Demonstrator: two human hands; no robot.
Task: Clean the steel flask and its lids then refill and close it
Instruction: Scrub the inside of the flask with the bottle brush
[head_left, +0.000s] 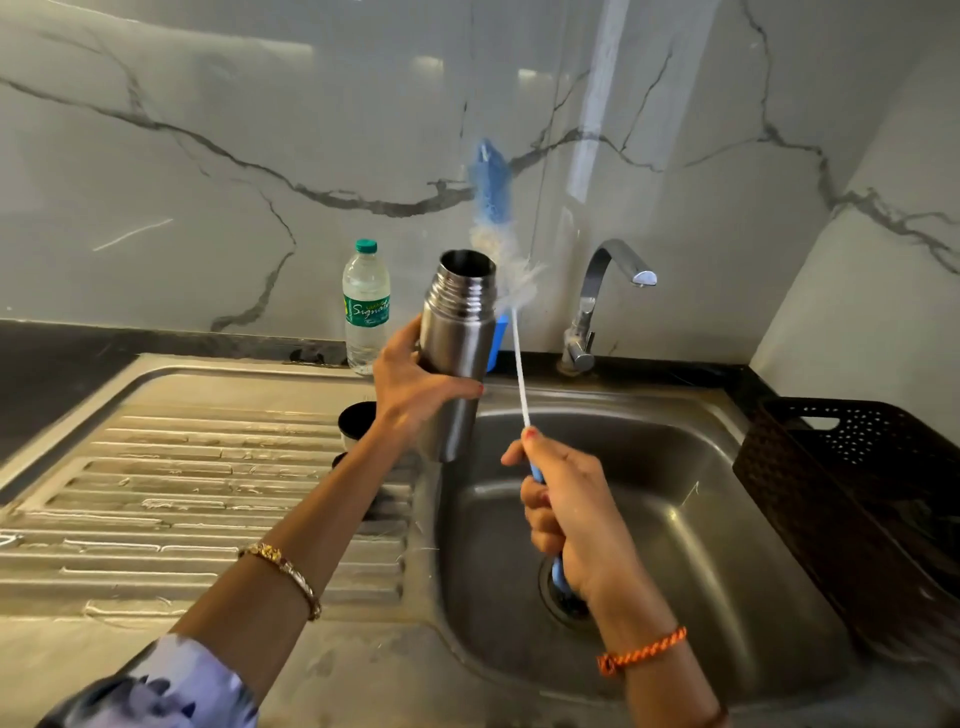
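Observation:
My left hand grips the steel flask around its middle and holds it upright and uncapped over the left rim of the sink. My right hand is closed on the blue handle of a long bottle brush. The brush's blue and white bristle head is outside the flask, up beside and above its mouth, and looks blurred. A dark cup-shaped lid stands on the drainboard behind my left wrist. A second small dark lid shows only at its edge beside my forearm.
A steel sink basin with a drain lies below my right hand, and a tap stands at its back. A plastic water bottle stands by the wall, a dark brown basket on the right, the ridged drainboard left.

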